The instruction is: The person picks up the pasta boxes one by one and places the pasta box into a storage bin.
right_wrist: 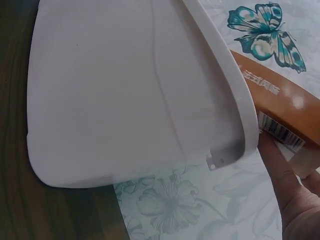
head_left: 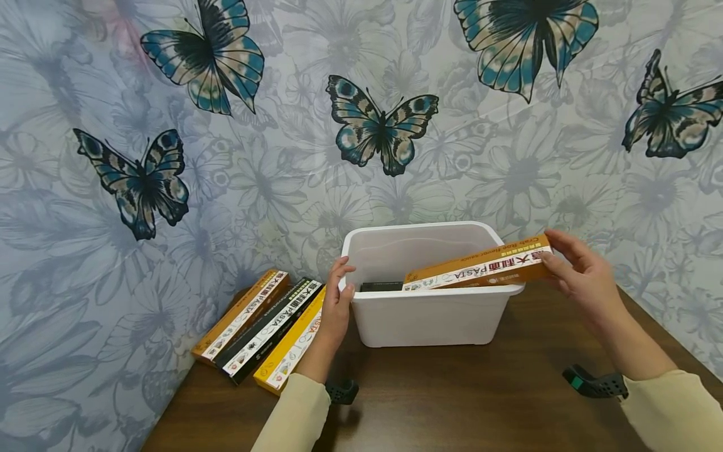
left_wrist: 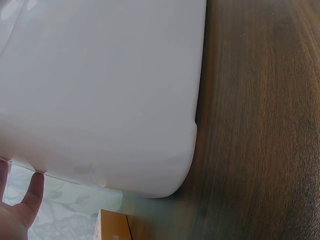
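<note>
One long orange pasta box (head_left: 477,263), white label band.

A pale grey-blue backdrop (head_left: 265,160) rises along the far side, printed with large sketched flowers (head_left: 519,176) and a faint pink patch (head_left: 121,28) at the upper left. Five butterflies in teal, cream and black stand out on it: a large one (head_left: 226,66) high on the left, a smaller one (head_left: 145,182) below it, one (head_left: 383,129) near the middle, another large one (head_left: 531,37) high on the right, cut off at the top, and one (head_left: 671,113) at the far right. The bench (head_left: 440,402) is dark brown with a wood grain.
</note>
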A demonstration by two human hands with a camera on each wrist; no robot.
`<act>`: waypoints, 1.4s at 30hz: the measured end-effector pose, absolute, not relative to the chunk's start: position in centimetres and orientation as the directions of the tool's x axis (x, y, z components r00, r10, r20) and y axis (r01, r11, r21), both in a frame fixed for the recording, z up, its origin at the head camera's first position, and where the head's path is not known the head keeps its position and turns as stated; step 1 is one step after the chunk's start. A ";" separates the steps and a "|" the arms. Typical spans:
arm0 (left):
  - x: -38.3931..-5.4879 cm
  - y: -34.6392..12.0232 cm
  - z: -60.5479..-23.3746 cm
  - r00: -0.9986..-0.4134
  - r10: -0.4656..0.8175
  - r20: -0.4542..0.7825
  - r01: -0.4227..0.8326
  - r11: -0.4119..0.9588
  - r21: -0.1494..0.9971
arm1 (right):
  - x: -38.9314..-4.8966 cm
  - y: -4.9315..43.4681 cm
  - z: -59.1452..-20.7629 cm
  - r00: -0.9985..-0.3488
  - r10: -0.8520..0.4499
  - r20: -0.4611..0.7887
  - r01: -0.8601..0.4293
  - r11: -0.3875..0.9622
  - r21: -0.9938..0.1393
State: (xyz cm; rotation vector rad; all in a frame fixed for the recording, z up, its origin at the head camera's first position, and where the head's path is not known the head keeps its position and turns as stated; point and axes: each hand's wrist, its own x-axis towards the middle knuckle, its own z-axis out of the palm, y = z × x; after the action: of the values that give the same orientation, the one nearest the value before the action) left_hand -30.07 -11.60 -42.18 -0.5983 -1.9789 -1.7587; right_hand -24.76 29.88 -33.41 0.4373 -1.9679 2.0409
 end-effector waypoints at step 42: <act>-30.1 -11.5 -42.3 -0.804 0.038 0.594 0.594 0.099 0.798 | -28.6 25.7 -33.0 -0.921 -0.311 0.234 -0.382 0.615 -0.689</act>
State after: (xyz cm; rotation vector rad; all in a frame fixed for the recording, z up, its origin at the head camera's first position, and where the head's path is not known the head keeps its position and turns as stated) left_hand -30.15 -11.46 -42.25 -0.6173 -1.9582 -1.7507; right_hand -28.56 25.68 -32.95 0.5895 -2.7404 1.2029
